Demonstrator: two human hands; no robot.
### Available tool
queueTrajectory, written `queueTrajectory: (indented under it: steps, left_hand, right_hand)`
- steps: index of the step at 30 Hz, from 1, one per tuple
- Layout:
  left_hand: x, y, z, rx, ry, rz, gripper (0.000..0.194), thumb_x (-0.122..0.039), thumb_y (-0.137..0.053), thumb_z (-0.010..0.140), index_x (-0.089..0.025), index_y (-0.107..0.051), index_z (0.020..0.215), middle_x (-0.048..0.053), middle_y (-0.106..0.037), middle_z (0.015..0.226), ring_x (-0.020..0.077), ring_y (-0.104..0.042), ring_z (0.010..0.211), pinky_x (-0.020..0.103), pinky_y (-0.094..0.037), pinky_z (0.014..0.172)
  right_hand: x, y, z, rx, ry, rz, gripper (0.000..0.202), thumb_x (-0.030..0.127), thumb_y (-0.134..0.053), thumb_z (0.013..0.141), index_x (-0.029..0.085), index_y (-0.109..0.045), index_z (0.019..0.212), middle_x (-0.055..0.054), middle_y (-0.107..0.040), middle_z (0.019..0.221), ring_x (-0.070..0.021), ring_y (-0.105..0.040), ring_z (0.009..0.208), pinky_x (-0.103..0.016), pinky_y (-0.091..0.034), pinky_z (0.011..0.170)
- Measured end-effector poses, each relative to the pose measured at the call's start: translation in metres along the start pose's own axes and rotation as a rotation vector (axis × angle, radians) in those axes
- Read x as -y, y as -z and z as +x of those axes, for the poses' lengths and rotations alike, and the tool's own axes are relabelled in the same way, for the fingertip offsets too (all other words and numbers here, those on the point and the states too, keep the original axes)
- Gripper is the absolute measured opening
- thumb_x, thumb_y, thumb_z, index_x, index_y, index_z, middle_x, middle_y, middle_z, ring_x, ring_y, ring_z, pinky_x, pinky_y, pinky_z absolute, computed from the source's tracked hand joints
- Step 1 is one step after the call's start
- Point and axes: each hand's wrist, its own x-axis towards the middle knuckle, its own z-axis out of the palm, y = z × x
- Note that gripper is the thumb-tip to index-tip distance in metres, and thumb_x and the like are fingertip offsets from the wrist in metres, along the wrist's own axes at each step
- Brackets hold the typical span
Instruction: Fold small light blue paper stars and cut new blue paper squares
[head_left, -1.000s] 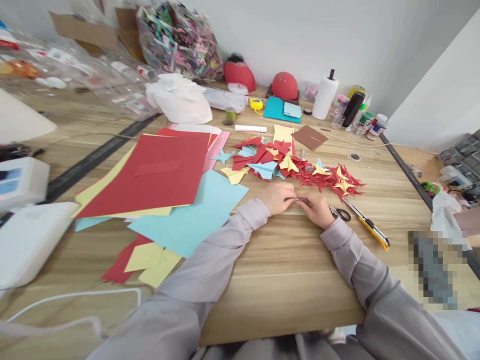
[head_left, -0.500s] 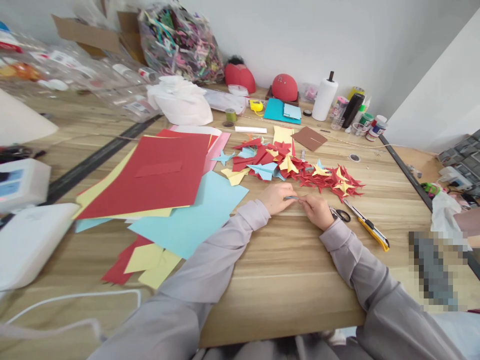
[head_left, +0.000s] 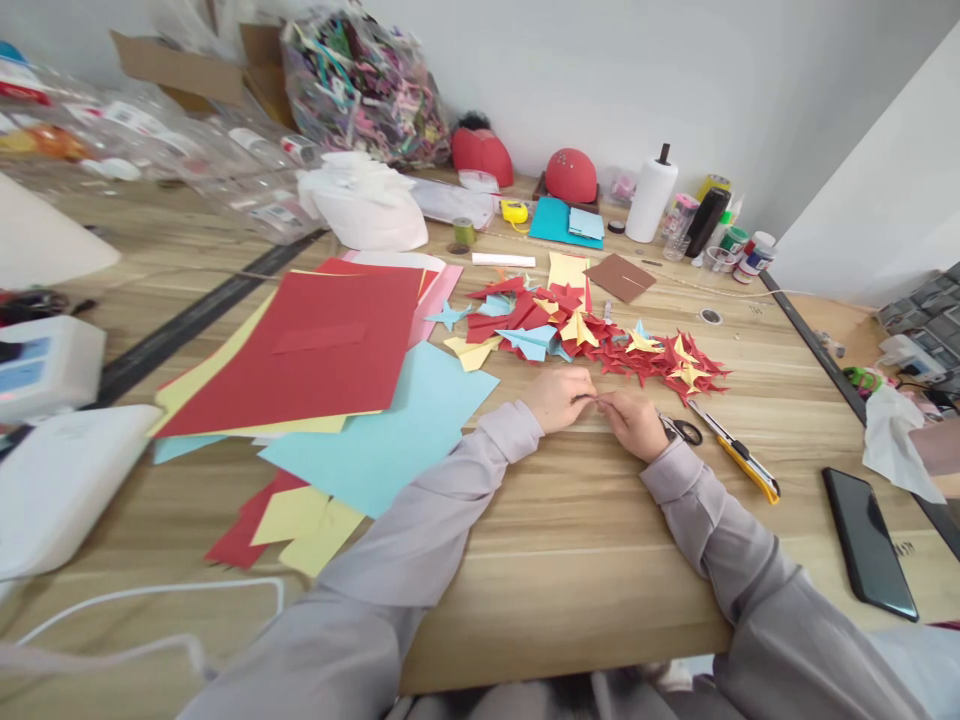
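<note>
Bench [head_left: 555, 590]: wood-grained, against a pale wall [head_left: 525, 95]; the head camera is all I have to see it by.
Piece [head_left: 586, 398]: between the two hands, just on the near side of the paper stars [head_left: 577, 328]. I make out only a thin, dark edge; the fingers hide its outline.
Left hand [head_left: 561, 399]: grip drawn in, thumb and forefinger pinched on the piece with next to no gap, as far as I can see.
Right hand [head_left: 631, 420]: grip pinched likewise on the piece, its tips almost meeting the left's.
Handling: I judge it to be folded paper, so nearly weightless, stiff along a fold, soft elsewhere, not slippery, and easy to crease or tear.
Hold: I would take it by opposite edges with the finger pads, pressing lightly and sparing any thin points.
Scissors [head_left: 688, 433]: just beside the right hand, partly hidden by it.
Knife [head_left: 739, 455]: lying right of the scissors, blade end toward the stars.
Red sheet [head_left: 322, 370]: atop the stack on the left, overlapping a blue sheet [head_left: 397, 430] that reaches under the left sleeve [head_left: 420, 530].
Phone [head_left: 870, 543]: flat, well apart from the right hand.
</note>
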Motion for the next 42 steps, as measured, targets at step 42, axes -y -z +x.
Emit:
queueTrajectory:
  steps: [42]
  left_hand:
    - [-0.001, -0.0018, -0.0008, -0.127, 0.094, -0.241, 0.011, -0.021, -0.06, 0.076, -0.017, -0.07, 0.08, 0.005, -0.068, 0.08, 0.0146, -0.062, 0.074, 0.026, -0.048, 0.071]
  right_hand:
    - [0.0002, -0.0007, -0.0018, -0.077, -0.059, -0.056, 0.019, 0.023, -0.044, 0.09, 0.021, -0.062, 0.096, -0.007, -0.07, 0.08, -0.019, -0.065, 0.073, -0.029, -0.051, 0.066]
